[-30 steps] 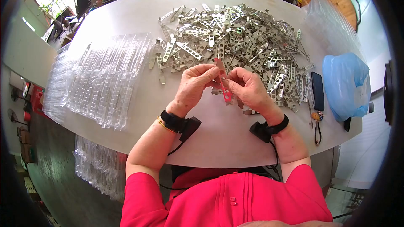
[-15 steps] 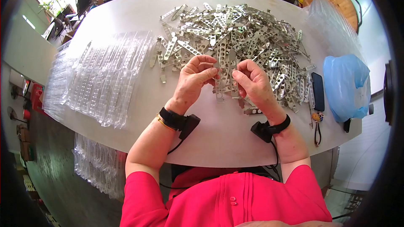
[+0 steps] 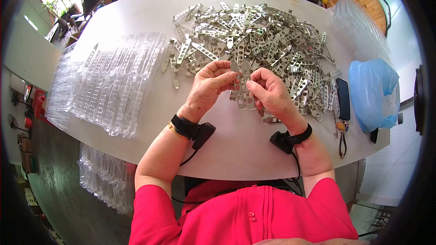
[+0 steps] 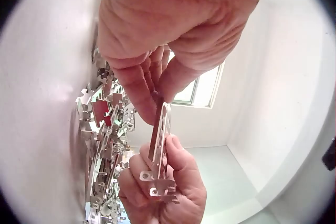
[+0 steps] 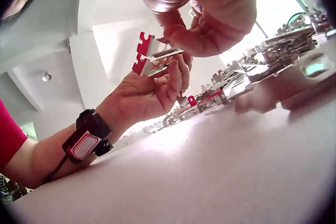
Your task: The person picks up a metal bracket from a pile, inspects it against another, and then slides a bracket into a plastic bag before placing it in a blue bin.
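In the head view the left hand (image 3: 210,85) pinches a perforated metal strip (image 3: 238,96) between thumb and fingers. The right hand (image 3: 271,92) pinches a second strip (image 3: 246,80) right beside it, both strips roughly parallel and upright in that view. The left wrist view shows the two strips (image 4: 160,150) close together, their bent tabs at the lower end. In the right wrist view those tabs (image 5: 144,50) look red. Behind the hands lies a large heap of similar metal strips (image 3: 272,41).
Clear plastic trays (image 3: 113,81) with strips in them are stacked on the left of the white table (image 3: 181,159). At the right are a phone (image 3: 343,99), keys (image 3: 342,127), a blue plastic bag (image 3: 373,93) and clear plastic sheeting (image 3: 359,27).
One second ago both hands met at a red-looking strip. Half a second ago each hand held its own strip with a gap between; the right hand has since moved left, bringing the strips together.
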A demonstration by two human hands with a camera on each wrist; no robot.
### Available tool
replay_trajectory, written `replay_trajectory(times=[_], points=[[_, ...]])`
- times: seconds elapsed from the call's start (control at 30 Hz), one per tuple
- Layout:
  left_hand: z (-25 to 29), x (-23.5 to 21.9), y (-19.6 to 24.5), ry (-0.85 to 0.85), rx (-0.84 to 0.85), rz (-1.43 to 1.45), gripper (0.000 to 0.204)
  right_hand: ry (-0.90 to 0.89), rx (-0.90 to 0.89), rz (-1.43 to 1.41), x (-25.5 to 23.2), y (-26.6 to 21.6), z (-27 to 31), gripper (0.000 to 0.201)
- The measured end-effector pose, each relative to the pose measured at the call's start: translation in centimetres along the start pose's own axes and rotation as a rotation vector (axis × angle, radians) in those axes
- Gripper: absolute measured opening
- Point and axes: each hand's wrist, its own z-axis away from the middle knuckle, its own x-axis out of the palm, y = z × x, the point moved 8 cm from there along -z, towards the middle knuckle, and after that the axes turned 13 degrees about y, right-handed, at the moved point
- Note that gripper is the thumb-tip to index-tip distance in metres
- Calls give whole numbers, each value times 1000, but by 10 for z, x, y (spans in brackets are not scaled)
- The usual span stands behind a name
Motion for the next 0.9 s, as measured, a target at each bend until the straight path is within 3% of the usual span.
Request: replay_trajectory(times=[0.9], points=[[2,1,-3,-6,-44,15,24,9,5,40,1,-1,2,15]])
